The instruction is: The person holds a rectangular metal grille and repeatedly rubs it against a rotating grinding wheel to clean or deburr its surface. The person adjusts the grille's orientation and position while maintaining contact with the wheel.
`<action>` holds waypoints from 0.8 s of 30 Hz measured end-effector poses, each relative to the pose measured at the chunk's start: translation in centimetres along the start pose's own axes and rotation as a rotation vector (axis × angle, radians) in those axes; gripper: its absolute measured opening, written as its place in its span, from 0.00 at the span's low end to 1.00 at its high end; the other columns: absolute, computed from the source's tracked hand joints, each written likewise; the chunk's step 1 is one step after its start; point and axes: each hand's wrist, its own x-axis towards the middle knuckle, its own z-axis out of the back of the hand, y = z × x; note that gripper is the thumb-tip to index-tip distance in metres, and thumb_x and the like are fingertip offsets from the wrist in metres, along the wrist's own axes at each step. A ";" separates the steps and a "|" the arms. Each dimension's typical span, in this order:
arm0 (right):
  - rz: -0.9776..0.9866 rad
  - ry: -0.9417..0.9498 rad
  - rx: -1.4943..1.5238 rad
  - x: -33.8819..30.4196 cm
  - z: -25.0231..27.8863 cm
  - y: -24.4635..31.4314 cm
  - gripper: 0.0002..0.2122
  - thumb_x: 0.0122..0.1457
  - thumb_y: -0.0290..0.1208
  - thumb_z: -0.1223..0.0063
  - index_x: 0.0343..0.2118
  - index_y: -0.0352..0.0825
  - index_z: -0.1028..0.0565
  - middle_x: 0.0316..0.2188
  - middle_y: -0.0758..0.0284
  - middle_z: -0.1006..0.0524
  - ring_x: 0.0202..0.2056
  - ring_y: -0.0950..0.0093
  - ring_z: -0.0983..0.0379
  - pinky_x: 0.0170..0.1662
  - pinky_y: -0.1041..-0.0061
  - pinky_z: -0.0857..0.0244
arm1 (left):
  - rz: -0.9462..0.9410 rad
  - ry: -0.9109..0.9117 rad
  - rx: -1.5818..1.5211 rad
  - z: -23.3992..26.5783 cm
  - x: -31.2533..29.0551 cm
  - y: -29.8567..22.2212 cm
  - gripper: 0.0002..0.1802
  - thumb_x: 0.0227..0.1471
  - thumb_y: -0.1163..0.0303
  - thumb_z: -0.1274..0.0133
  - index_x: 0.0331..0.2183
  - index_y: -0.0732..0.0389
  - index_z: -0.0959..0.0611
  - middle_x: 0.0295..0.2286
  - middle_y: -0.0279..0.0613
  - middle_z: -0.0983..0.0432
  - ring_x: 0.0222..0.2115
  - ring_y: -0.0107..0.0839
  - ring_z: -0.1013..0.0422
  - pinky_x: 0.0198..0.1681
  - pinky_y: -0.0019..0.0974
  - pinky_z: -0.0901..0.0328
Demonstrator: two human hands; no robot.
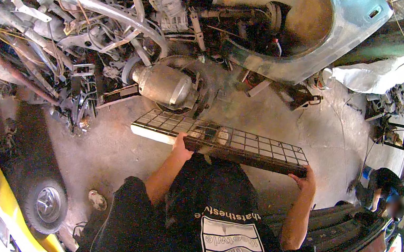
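A long, narrow wire-grid rack (pixel 263 146) stretches crosswise in front of my body at waist height. Its near side is a dark solid strip, and a pale white strip shows along its left end. My left hand (pixel 183 147) is closed on the near edge, left of the middle. At the right end, my right hand (pixel 305 180) grips the corner, thumb underneath. Part of a shoe (pixel 223 136) shows through the grid below. Whether anything is fixed under the grid, I cannot tell.
Ahead lie a metal tank (pixel 168 87), piled bent tubes (pixel 89 3) and a blue-grey body panel (pixel 327 45). A yellow vehicle part (pixel 3 194) and a wheel (pixel 45 205) are at lower left. A dark tailgate-like panel (pixel 338 239) stands right; beyond it another person (pixel 381 185) bends down.
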 end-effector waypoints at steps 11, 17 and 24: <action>-0.061 -0.046 0.200 -1.0 0.9 0.2 0.09 0.44 0.31 0.52 0.27 0.32 0.33 0.28 0.59 0.31 0.33 0.59 0.35 0.29 0.52 0.33 | 0.075 0.201 -0.023 1.3 3.4 0.6 0.14 0.37 0.64 0.54 0.28 0.61 0.33 0.29 0.43 0.34 0.30 0.40 0.34 0.32 0.44 0.36; -0.086 0.000 0.189 1.1 -1.6 0.1 0.11 0.44 0.30 0.52 0.30 0.32 0.35 0.31 0.57 0.33 0.34 0.58 0.35 0.30 0.51 0.34 | -0.048 0.164 0.100 2.4 2.6 -1.9 0.15 0.37 0.63 0.55 0.30 0.60 0.33 0.31 0.44 0.33 0.32 0.40 0.34 0.34 0.43 0.36; -0.012 0.200 0.190 4.3 -0.1 -3.8 0.13 0.44 0.31 0.53 0.32 0.31 0.36 0.34 0.56 0.34 0.34 0.55 0.35 0.31 0.49 0.34 | -0.141 -0.026 0.203 3.6 1.1 -3.3 0.16 0.36 0.63 0.53 0.30 0.59 0.33 0.29 0.42 0.34 0.30 0.39 0.34 0.32 0.43 0.36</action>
